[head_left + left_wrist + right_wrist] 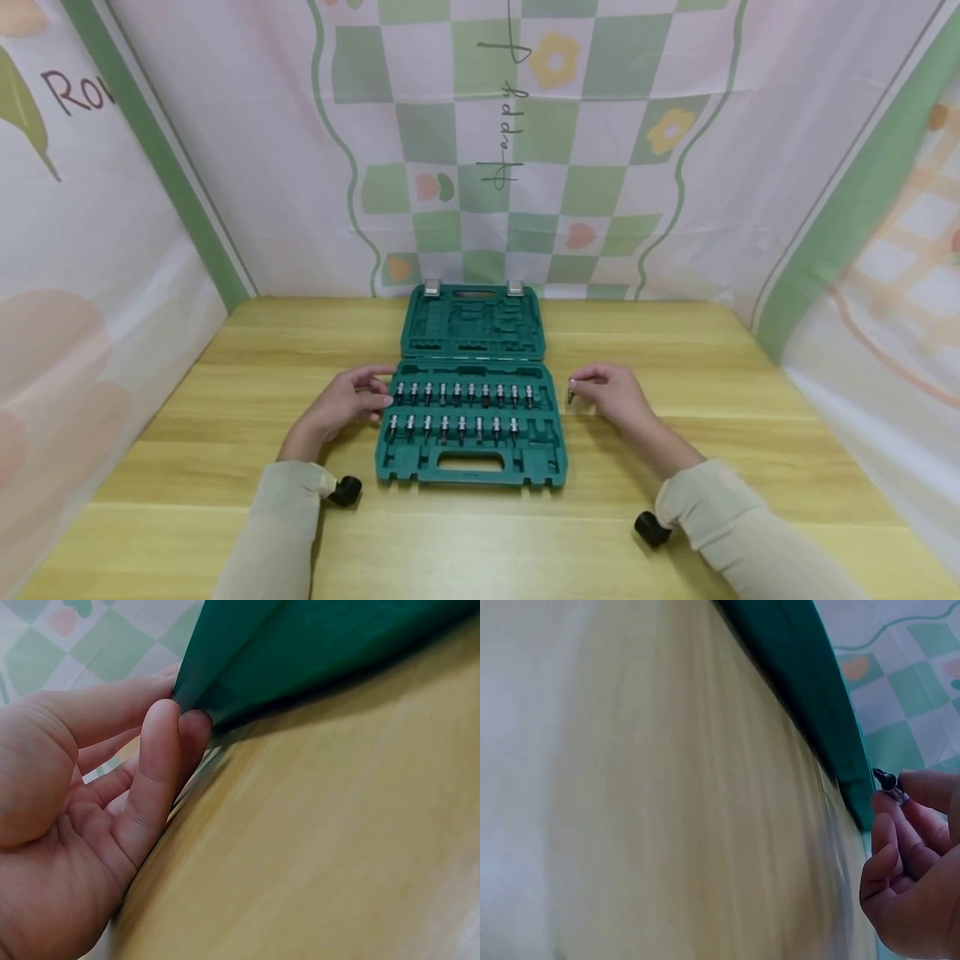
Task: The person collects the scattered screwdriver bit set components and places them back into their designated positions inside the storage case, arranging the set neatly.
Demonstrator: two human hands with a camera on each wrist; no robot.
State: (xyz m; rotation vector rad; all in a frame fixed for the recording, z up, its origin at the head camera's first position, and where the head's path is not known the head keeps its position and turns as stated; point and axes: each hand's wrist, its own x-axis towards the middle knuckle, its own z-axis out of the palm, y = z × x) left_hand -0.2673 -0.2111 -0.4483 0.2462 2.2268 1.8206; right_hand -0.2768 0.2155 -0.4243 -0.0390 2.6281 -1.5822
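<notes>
A green plastic tool case (468, 477) lies open, its lid (474, 325) tilted back. Two rows of silver bit sockets (457, 396) with dark tips fill most slots; bare slots show at the right of the front row. My left hand (341, 407) touches the case's left side with thumb and fingertips; in the left wrist view its fingers (154, 765) bend loosely at the case's corner. Off the case's right side, my right hand (613, 398) pinches one bit socket (889, 781) between thumb and forefinger, dark tip pointing away from the hand.
The case stands on a wood-grain table (480, 542), whose bare top shows on both sides and in front. A patterned cloth (495, 150) hangs behind, with more cloth at left and right. A black wrist camera (346, 492) sits on the left sleeve, another (652, 529) on the right.
</notes>
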